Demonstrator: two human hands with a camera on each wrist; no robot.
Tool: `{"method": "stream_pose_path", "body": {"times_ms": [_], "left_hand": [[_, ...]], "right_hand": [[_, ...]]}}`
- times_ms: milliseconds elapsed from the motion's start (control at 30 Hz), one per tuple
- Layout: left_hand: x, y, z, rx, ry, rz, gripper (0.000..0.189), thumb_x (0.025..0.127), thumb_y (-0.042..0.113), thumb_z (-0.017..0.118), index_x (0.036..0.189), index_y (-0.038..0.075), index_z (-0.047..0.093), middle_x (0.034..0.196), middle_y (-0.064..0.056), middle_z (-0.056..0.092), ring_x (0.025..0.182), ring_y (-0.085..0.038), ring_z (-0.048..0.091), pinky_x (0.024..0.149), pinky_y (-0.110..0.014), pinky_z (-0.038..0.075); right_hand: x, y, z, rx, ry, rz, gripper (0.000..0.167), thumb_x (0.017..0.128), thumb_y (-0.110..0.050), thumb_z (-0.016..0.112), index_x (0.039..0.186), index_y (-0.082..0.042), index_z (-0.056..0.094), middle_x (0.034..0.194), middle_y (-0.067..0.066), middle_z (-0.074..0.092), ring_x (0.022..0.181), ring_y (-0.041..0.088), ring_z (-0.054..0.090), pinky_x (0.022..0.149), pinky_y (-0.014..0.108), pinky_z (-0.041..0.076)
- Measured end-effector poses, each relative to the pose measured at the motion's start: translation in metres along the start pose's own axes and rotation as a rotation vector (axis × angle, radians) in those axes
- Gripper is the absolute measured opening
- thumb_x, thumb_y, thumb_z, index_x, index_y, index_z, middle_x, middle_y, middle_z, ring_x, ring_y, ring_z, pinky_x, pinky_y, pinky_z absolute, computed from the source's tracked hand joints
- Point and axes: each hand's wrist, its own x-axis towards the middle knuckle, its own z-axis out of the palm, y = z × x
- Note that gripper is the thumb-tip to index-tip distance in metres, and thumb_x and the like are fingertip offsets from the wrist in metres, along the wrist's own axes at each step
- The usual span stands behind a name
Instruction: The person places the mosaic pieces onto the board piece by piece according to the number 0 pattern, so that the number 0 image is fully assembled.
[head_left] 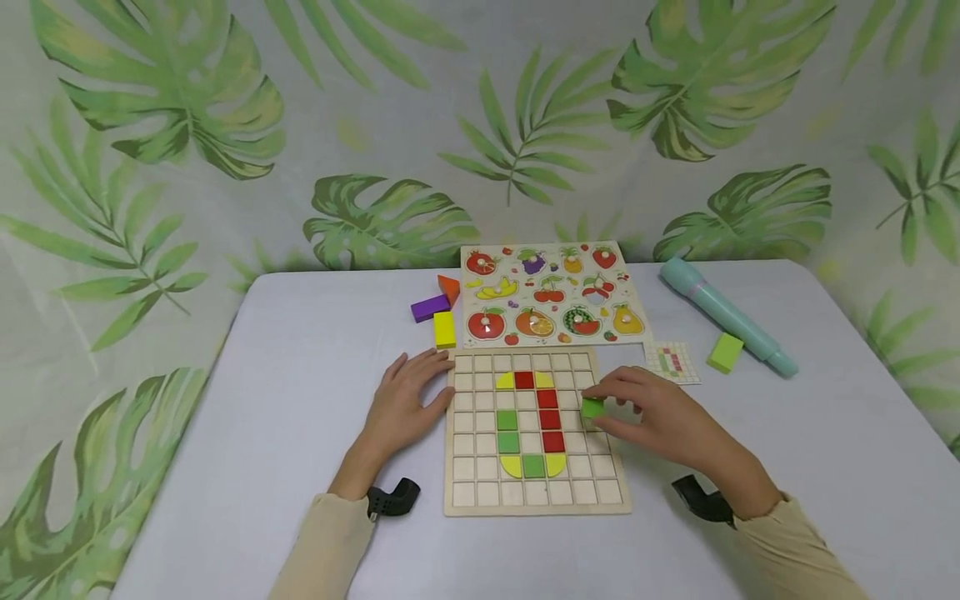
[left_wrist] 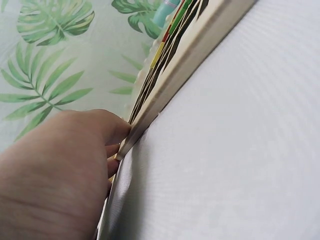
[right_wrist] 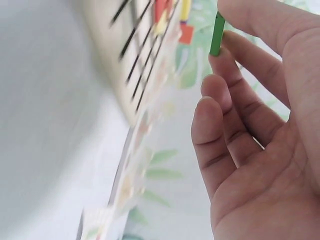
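Note:
My right hand (head_left: 660, 415) pinches a small flat green square tile (head_left: 592, 408) between thumb and fingertips, over the right side of a wooden grid board (head_left: 465, 496). In the right wrist view the tile (right_wrist: 217, 34) is seen edge-on, raised off the grid. My left hand (head_left: 405, 404) rests at the board's left edge, fingers loosely extended; in the left wrist view its thumb lies against the rim. On the grid, red squares (head_left: 549, 419), green squares (head_left: 507, 442) and yellow rounded corner pieces (head_left: 511, 465) form a ring with a gap at the upper left.
Behind the board lies a fruit puzzle (head_left: 555, 292). Purple (head_left: 430, 308), yellow (head_left: 445, 330) and orange (head_left: 448, 288) blocks sit left of it. To the right are a small pattern card (head_left: 673, 362), a green block (head_left: 725, 352) and a teal tube-shaped object (head_left: 727, 317).

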Motion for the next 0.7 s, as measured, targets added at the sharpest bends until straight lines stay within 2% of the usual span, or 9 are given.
{"method": "stream_pose_path", "body": {"times_ms": [300, 533, 700], "left_hand": [[-0.001, 0.002, -0.001, -0.017, 0.019, -0.002, 0.041, 0.098, 0.028, 0.067, 0.137, 0.014, 0.067, 0.149, -0.004, 0.06, 0.146, -0.024, 0.047, 0.127, -0.052, 0.021], [-0.001, 0.001, 0.0, -0.02, 0.031, 0.003, 0.04, 0.098, 0.026, 0.068, 0.136, 0.014, 0.067, 0.148, -0.004, 0.06, 0.145, -0.024, 0.047, 0.127, -0.052, 0.022], [-0.001, 0.001, -0.001, -0.019, 0.014, -0.007, 0.04, 0.099, 0.027, 0.066, 0.137, 0.015, 0.066, 0.149, -0.003, 0.059, 0.146, -0.023, 0.046, 0.128, -0.051, 0.021]], "right_hand": [[0.038, -0.018, 0.019, 0.059, -0.019, -0.031, 0.032, 0.087, -0.022, 0.084, 0.118, -0.02, 0.076, 0.112, -0.007, 0.069, 0.091, 0.016, 0.062, 0.076, 0.03, 0.058], [0.062, -0.028, 0.032, 0.115, -0.067, -0.009, 0.031, 0.089, -0.024, 0.083, 0.119, -0.019, 0.075, 0.113, -0.006, 0.07, 0.09, 0.015, 0.062, 0.075, 0.029, 0.056], [0.075, -0.038, 0.04, 0.114, -0.111, 0.02, 0.031, 0.09, -0.026, 0.082, 0.119, -0.019, 0.075, 0.105, -0.009, 0.069, 0.088, 0.015, 0.06, 0.074, 0.028, 0.054]]}}
